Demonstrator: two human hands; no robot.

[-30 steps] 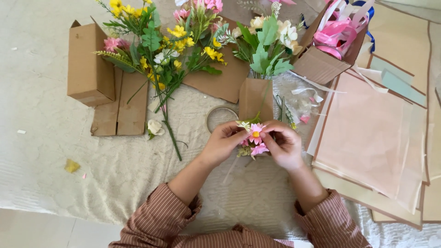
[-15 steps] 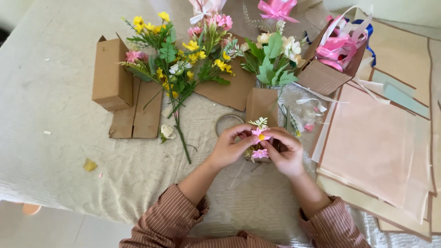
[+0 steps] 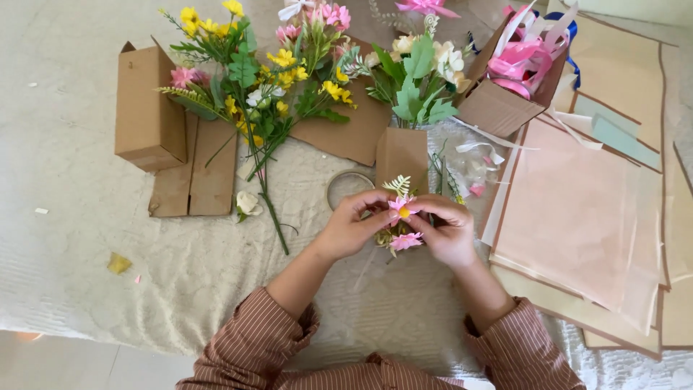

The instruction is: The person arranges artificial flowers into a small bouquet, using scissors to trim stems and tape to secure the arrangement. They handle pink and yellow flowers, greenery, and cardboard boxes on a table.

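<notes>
Left hand (image 3: 351, 231) and right hand (image 3: 446, 230), fingers pinched together on small pink flower sprig (image 3: 401, 224), held mid-bed above cream blanket (image 3: 86, 238) for close handling; loose flower bunch (image 3: 260, 94) toward far edge.

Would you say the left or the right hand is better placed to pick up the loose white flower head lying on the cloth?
Probably the left hand: the white flower head lies on its side, while the right hand sits further away, across the small pink flower sprig both hands hold.
</notes>
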